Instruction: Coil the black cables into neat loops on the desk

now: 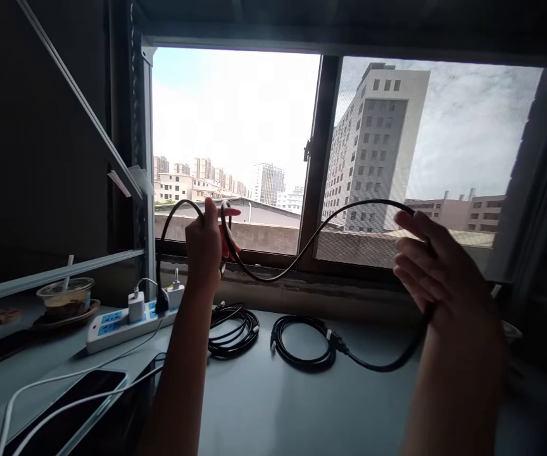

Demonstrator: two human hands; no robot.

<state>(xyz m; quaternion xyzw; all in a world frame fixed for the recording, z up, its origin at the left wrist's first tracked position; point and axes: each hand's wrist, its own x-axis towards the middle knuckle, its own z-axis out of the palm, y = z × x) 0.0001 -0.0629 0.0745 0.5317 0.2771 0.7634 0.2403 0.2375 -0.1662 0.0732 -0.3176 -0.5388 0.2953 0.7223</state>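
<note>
A table below the window bears cables

A bright window stands beyond the left hand, dark wall to its left, grey tabletop below

Behind the desk stands the window. At the left, on the desk, lies the power strip, two chargers and a plug in it; farther left sits a drink cup on a saucer. Before the strip lies a phone (a charging lead crosses over it). Right of the strip lie two coiled cables, side by side. The power cord runs from the plug through the left hand, across to the right hand, then down beside the right-hand coil.
</note>
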